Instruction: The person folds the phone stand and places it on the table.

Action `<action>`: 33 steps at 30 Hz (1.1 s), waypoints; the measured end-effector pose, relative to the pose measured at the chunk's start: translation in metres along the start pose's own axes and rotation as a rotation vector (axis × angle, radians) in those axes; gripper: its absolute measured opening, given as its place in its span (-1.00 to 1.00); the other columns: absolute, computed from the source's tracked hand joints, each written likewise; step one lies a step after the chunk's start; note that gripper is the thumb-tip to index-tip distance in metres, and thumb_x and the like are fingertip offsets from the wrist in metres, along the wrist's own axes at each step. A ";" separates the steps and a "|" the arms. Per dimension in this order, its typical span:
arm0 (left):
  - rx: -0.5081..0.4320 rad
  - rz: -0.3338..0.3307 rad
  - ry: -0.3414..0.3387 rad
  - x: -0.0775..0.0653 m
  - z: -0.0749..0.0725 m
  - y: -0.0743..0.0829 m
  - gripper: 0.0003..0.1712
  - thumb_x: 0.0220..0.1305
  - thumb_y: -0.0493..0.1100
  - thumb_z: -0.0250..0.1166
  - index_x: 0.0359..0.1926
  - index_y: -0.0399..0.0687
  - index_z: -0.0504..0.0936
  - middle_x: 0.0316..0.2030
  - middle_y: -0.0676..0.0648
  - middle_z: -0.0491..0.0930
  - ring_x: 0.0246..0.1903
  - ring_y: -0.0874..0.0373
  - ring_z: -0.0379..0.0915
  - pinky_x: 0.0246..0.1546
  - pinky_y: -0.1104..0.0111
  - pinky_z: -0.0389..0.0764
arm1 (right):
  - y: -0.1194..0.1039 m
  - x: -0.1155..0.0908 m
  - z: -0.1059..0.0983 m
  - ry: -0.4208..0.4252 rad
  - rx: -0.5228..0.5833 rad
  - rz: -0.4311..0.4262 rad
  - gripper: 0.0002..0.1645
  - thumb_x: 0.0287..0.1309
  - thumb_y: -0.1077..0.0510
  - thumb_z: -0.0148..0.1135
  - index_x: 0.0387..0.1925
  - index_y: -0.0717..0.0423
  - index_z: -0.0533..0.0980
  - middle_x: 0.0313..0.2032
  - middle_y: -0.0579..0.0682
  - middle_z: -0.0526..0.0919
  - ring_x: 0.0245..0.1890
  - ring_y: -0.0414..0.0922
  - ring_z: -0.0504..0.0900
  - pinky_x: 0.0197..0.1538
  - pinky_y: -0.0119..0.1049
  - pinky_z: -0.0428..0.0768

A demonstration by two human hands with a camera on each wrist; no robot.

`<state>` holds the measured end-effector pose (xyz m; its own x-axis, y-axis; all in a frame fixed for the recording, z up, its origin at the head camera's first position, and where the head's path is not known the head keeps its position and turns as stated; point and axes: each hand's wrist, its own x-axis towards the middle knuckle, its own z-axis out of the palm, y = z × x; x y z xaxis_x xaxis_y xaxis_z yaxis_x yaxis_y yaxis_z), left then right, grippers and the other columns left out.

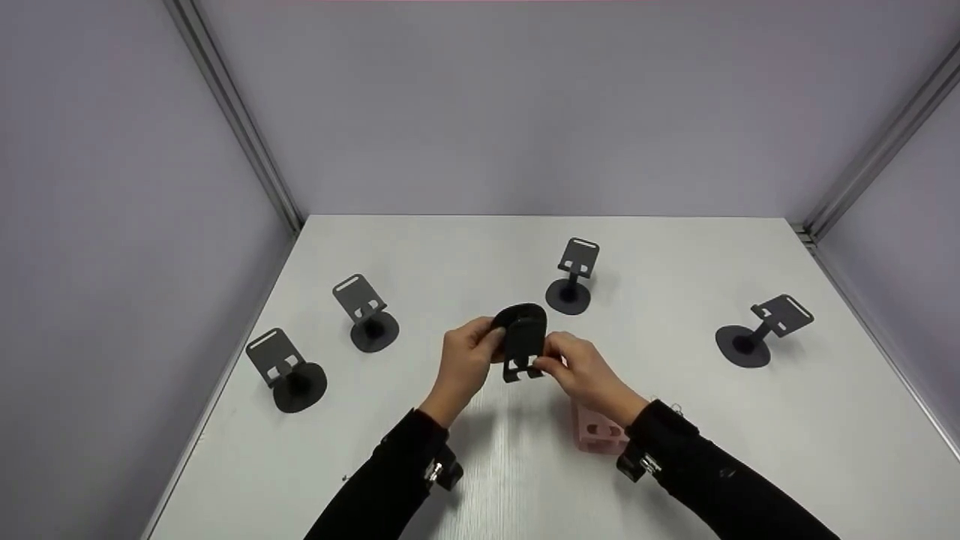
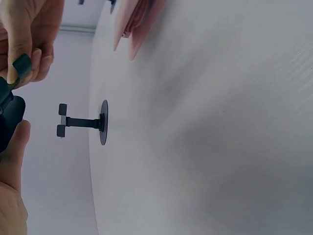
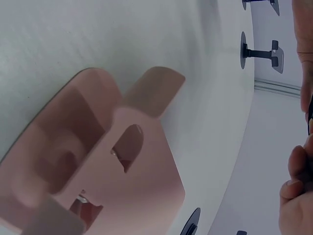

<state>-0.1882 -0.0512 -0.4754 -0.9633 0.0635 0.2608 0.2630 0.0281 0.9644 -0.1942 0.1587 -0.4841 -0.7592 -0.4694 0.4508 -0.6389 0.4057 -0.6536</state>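
Note:
A black phone stand (image 1: pixel 525 339) is held up over the middle of the white table, its round base towards the back and its slotted plate facing up. My left hand (image 1: pixel 466 358) grips it at the left side, thumb on top near the base. At the lower right of the plate, by the small hooks, my right hand (image 1: pixel 586 369) pinches it between thumb and fingers. Below the right wrist a pink phone stand (image 1: pixel 598 435) sits on the table, partly hidden by the forearm; its hooks and plate (image 3: pixel 142 181) fill much of the right wrist view.
Two black phone stands stand at the left, one nearer (image 1: pixel 274 354) and one farther (image 1: pixel 358 297). Another black stand (image 1: pixel 579 259) is behind the hands, and one more (image 1: pixel 781 315) is at the right. Pale walls (image 1: pixel 525 112) enclose the table's back and sides.

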 end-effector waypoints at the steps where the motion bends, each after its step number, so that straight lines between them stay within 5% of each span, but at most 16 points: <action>1: 0.003 -0.003 0.000 0.000 0.000 0.000 -0.85 0.43 -0.37 0.23 -0.15 -0.39 0.71 -0.30 -0.25 0.73 -0.37 0.09 0.72 -0.30 0.30 0.77 | 0.000 0.000 0.000 0.003 -0.002 -0.002 -0.76 0.19 0.25 0.41 -0.46 0.12 0.47 -0.47 -0.12 0.50 -0.42 -0.28 0.39 -0.34 -0.33 0.44; 22: 0.034 -0.056 -0.017 -0.002 0.004 -0.003 -0.87 0.38 -0.37 0.28 -0.19 -0.39 0.71 -0.37 -0.23 0.72 -0.45 0.17 0.62 -0.39 0.35 0.74 | 0.006 -0.004 0.006 0.047 -0.109 -0.022 -0.74 0.18 0.31 0.41 -0.46 0.12 0.45 -0.48 -0.10 0.48 -0.43 -0.23 0.41 -0.36 -0.30 0.44; 33: -0.003 -0.087 -0.030 -0.003 0.005 -0.003 -0.85 0.39 -0.37 0.27 -0.14 -0.40 0.71 -0.30 -0.29 0.73 -0.37 0.01 0.69 -0.35 0.23 0.77 | 0.006 -0.007 0.008 0.074 -0.180 -0.031 -0.73 0.15 0.29 0.44 -0.48 0.12 0.45 -0.51 -0.08 0.48 -0.45 -0.19 0.42 -0.37 -0.25 0.44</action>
<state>-0.1863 -0.0469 -0.4794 -0.9805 0.0910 0.1743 0.1778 0.0316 0.9836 -0.1919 0.1581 -0.4966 -0.7417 -0.4277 0.5167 -0.6689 0.5288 -0.5224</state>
